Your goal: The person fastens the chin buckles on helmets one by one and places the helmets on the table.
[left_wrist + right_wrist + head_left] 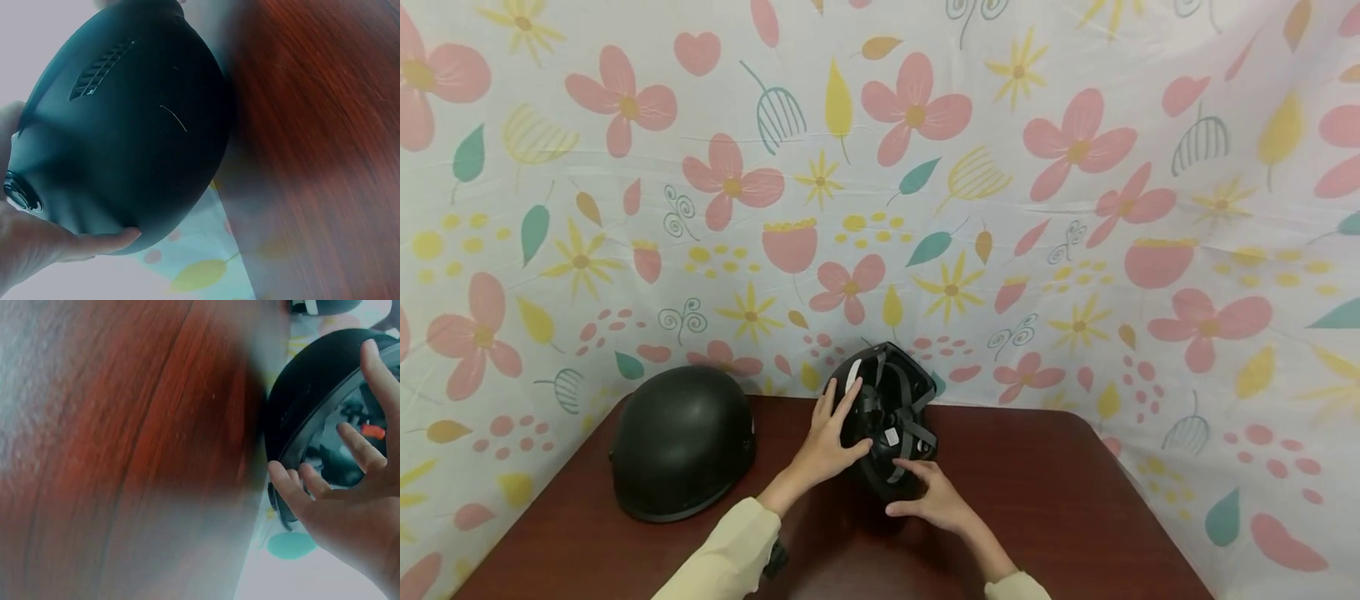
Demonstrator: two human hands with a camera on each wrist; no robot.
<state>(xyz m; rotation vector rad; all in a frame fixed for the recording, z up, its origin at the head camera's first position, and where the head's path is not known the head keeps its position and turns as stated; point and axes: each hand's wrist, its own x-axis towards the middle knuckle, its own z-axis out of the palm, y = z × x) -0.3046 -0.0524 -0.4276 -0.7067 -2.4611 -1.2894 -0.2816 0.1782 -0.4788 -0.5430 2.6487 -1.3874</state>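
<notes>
A black helmet (880, 492) stands tipped near the back of the table, its hollow side towards me. Grey straps (919, 433) and a white label show inside it. My left hand (829, 446) holds the left rim, fingers spread on the shell and thumb at the inner edge. In the left wrist view the smooth outer shell (144, 150) has a slatted vent (103, 69), and one finger lies along it. At the lower right rim my right hand (936, 496) holds the edge between thumb and fingers. Its fingers (359, 447) overlap the padded inside, near a small orange piece (373, 431).
A second black helmet (681, 442) sits dome up at the left of the table. The dark red wooden table (1030, 500) ends at the back against a flower-patterned cloth (880, 208). A small black device (775, 558) is at the left wrist.
</notes>
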